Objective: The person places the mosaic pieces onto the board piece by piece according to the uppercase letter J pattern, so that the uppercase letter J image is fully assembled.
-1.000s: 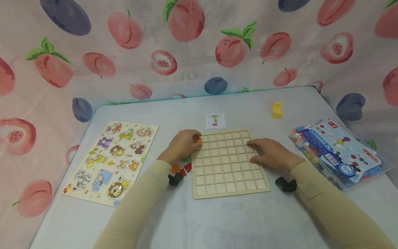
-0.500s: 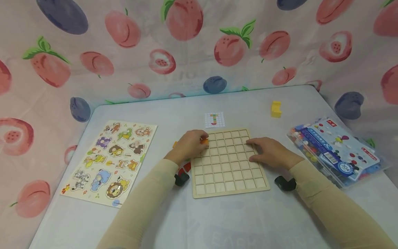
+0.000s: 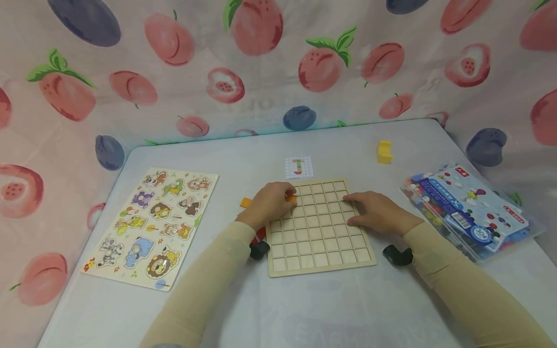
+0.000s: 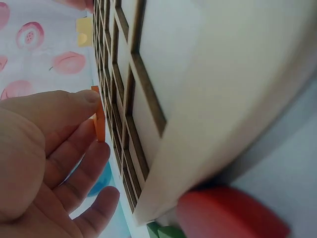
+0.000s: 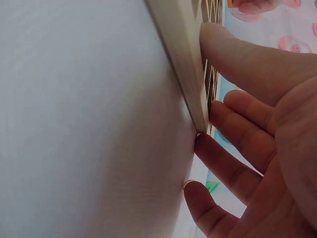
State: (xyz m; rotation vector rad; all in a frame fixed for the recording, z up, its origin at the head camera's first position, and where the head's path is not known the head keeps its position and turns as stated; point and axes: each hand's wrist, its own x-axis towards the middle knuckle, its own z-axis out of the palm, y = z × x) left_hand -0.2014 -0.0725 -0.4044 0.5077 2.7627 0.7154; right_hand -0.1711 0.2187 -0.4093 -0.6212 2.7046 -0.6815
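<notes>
My left hand [image 3: 271, 202] pinches a small orange block [image 4: 100, 119] between thumb and fingers, above the upper left squares of a wooden grid board [image 3: 322, 271]. My right hand [image 3: 377, 212] lies at the board's right side. In the right wrist view its thumb rests on the board top, and the extended fingers are by the edge. Another orange block [image 3: 245, 202] lies left of my left hand. Red blocks [image 3: 261, 234] sit beside the board's left edge, partly hidden by the wrist. Green pieces [image 4: 168, 231] show by a red one in the left wrist view.
Behind the board lies a small card [image 3: 299, 167] with a coloured pattern on a grid. An animal puzzle board [image 3: 150, 232] is at the left. A yellow block [image 3: 385, 152] stands at the back right, and a clear plastic box [image 3: 474, 212] of parts lies right.
My left hand has moved right with the orange block, from the board's left edge to over its upper left squares. The other orange block shows left of the hand. My right hand stays put.
</notes>
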